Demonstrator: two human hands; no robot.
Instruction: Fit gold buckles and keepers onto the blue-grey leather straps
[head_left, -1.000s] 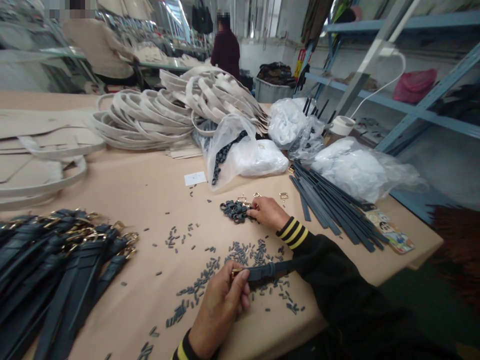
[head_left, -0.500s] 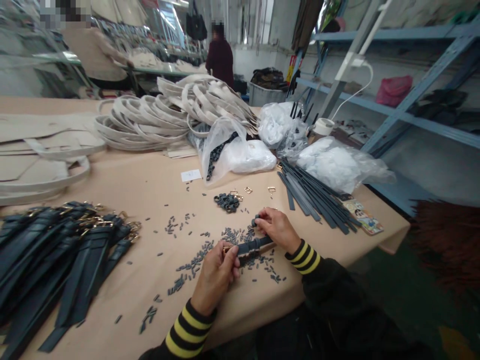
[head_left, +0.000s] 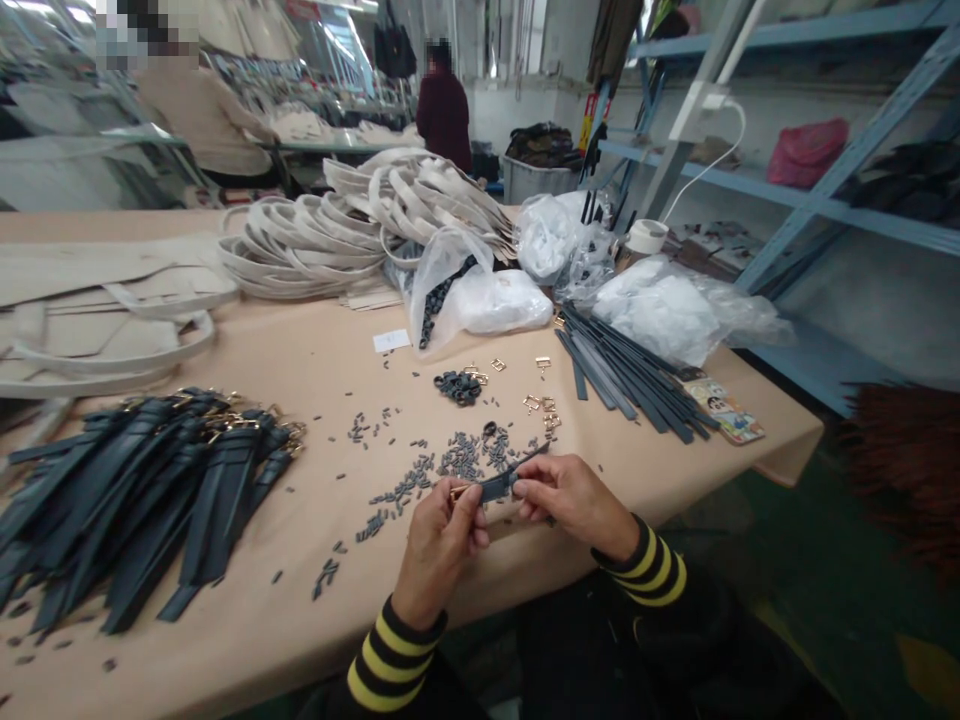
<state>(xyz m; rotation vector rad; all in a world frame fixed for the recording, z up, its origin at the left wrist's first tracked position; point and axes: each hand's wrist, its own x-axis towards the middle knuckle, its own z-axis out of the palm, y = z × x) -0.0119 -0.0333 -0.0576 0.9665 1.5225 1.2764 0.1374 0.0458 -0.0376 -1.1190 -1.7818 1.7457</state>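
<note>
My left hand (head_left: 437, 545) is closed on the buckle end of a dark blue-grey strap (head_left: 495, 488), with a gold buckle (head_left: 457, 492) showing at the fingers. My right hand (head_left: 574, 497) pinches the same strap further along, its fingertips near a strap loop; exactly what sits under them is hidden. The strap's free end angles up beyond the right fingers. Just behind it, many small dark pieces (head_left: 459, 455) lie scattered, with a dark ring (head_left: 489, 430) among them. A heap of dark loops (head_left: 457, 388) and several gold buckles (head_left: 550, 408) lie further back.
Finished-looking dark straps with gold hardware (head_left: 165, 480) are piled at left. Flat dark strips (head_left: 630, 370) lie at right beside plastic bags (head_left: 667, 310). Beige straps (head_left: 307, 245) fill the back. Blue shelves (head_left: 862, 210) stand at right; two people (head_left: 444, 115) are beyond the table.
My right hand has come down and closer to me, from holding a small dark loop above the strap to pinching the strap itself. The strap's far end now tilts upward. The view has shifted slightly.
</note>
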